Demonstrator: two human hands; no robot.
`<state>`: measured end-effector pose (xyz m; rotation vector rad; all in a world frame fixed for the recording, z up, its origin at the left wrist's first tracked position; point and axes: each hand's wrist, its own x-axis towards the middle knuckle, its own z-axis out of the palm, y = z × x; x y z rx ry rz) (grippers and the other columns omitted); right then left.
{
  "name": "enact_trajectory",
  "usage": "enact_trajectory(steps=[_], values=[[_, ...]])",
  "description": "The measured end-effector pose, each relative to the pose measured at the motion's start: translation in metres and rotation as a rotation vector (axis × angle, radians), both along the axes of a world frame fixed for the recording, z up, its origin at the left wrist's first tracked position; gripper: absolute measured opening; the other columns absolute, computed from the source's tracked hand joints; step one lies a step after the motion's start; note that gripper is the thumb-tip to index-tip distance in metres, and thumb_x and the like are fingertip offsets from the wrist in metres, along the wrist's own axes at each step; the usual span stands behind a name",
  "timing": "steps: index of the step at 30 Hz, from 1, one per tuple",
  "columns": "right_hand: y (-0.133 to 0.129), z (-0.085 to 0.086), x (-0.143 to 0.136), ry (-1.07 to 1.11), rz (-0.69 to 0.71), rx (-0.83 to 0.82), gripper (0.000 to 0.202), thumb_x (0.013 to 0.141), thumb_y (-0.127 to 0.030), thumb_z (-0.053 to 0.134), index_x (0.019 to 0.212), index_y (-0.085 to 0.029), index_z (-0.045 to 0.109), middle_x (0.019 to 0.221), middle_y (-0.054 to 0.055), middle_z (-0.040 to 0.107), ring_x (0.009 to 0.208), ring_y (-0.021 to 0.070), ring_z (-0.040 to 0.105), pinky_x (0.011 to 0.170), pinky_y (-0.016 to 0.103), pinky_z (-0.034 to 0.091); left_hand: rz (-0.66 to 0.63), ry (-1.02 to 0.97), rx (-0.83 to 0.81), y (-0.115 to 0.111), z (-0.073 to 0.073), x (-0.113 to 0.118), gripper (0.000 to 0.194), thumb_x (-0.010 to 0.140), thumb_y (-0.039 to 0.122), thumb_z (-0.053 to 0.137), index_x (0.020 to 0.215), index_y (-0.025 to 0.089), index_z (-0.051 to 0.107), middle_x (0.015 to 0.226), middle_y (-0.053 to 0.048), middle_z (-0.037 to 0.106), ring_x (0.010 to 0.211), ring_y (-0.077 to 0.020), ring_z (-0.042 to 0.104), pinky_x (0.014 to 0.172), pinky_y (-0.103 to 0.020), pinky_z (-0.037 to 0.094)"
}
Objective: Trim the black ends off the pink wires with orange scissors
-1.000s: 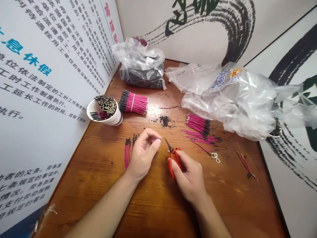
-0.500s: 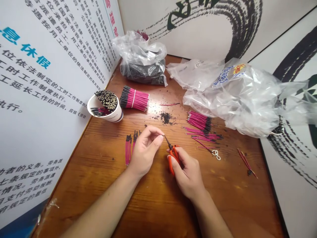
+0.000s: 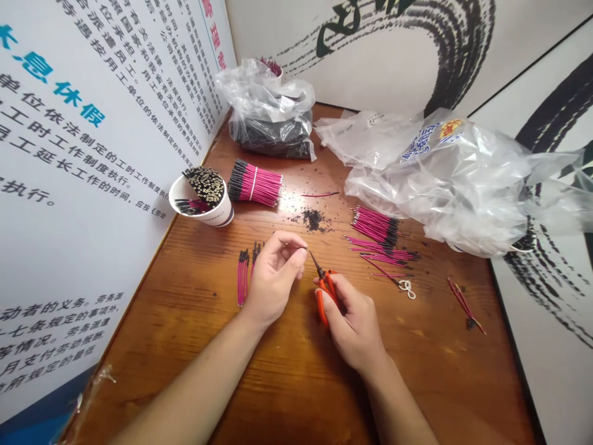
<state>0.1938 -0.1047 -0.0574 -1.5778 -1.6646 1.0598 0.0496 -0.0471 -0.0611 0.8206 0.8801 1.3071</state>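
The left hand [image 3: 273,275] has a pinching grip, thumb and finger together on a small dark piece [image 3: 304,248]; most of it is hidden, so I cannot tell its full shape. The right hand [image 3: 354,315] has its grip wrapped around the orange snips [image 3: 322,306], whose tip is just beside that piece. One wire bundle [image 3: 266,185] has a white band around it, so it looks finished. The little row of wires [image 3: 243,278] by the left hand may be done too. The loose wire pile [image 3: 373,224] on the right has no band around it, so I think there is plenty left. Black crumbs [image 3: 314,219] lie past the hands. The bench [image 3: 278,383] has its left edge along the printed wall [image 3: 115,154], with the paper cup [image 3: 215,216] near it. Big clear bags [image 3: 463,185] crowd the far right. The most room to move looks to be on the near side, between the arms.
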Motion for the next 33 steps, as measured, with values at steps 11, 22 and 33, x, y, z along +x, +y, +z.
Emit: enact_trajectory(steps=[11,22,33], values=[[0.0007,0.001,-0.0005,-0.012,0.002,0.004,0.015,0.096,-0.033,0.049,0.094,-0.02,0.058,0.068,-0.004,0.053,0.057,0.0112,0.05,0.058,0.021,0.038,-0.02,0.022,0.007,-0.0007,-0.0022,0.0,0.009,0.087,0.025,0.064,0.092,0.02,0.058,0.077,0.003,0.049,0.058,-0.0063,0.041,0.052,-0.02,0.034],[0.0026,0.0019,-0.0012,-0.024,0.0,0.003,0.013,0.096,-0.032,0.05,0.093,-0.021,0.056,0.068,-0.004,0.053,0.058,0.0108,0.05,0.058,0.021,0.037,-0.008,0.039,0.017,0.0003,-0.0016,-0.0009,0.007,0.088,0.024,0.063,0.091,0.021,0.058,0.075,0.003,0.048,0.058,-0.0063,0.042,0.052,-0.021,0.033],[0.0009,0.003,-0.0006,-0.021,0.006,0.001,0.014,0.095,-0.032,0.049,0.092,-0.02,0.057,0.069,-0.003,0.054,0.059,0.0111,0.05,0.059,0.021,0.039,0.011,0.07,0.036,0.0007,-0.0016,-0.0011,0.007,0.087,0.023,0.064,0.09,0.02,0.059,0.083,0.001,0.053,0.062,-0.0067,0.045,0.055,-0.022,0.035]])
